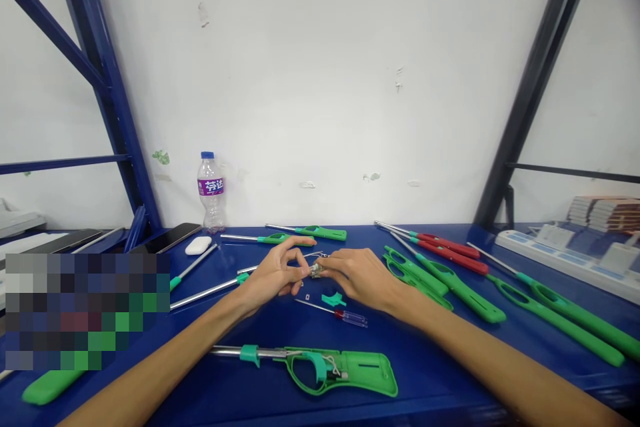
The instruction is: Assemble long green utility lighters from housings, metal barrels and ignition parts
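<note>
My left hand [275, 275] and my right hand [357, 276] meet over the middle of the blue table [450, 373]. Both pinch a small metal part with thin wires [316, 269] between their fingertips. Just below them lie a small screwdriver with a clear handle [334, 312], a teal plastic piece [333, 299] and a tiny white bit [306, 297]. Nearer to me lies an opened green long-nosed lighter [320, 367], its inner parts showing.
Several green and red long-nosed lighters [453, 280] lie to the right, others [307, 233] behind and left. A water bottle [211, 192], a white earbud case [198, 245] and a phone [167, 237] stand at the back left. A power strip [565, 255] sits right. Blue rack posts rise on both sides.
</note>
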`<state>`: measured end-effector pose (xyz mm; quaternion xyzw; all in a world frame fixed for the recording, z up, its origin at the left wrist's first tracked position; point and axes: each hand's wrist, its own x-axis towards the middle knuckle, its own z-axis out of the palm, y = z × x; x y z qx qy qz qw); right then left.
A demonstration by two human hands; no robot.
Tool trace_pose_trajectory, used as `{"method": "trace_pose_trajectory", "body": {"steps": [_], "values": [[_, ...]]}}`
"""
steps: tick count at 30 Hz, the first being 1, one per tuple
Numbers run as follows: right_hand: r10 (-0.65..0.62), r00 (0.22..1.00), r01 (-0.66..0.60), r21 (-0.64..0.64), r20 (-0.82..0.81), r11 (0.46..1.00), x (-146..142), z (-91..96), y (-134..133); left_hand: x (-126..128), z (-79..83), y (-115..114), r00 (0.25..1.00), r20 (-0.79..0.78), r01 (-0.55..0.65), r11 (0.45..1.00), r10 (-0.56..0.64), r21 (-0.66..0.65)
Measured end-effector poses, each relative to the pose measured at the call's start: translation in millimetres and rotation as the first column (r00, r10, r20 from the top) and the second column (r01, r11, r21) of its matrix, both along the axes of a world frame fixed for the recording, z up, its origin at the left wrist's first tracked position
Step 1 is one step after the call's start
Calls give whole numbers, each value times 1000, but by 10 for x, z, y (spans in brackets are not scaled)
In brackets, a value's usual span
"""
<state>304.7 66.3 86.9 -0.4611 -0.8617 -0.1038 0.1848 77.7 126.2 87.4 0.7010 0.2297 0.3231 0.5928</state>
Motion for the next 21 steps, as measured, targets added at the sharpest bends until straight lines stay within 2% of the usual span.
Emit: {"method": "trace_pose_trajectory", "body": {"steps": [9,21], "values": [[18,992,-19,7,123,1000,-45,21,-46,-41,-74,-8,997,55,49,998,-47,-27],[65,995,-66,-1,71,998,-93,38,-97,-80,-43,-68,997,40,63,998,-62,-1]]}}
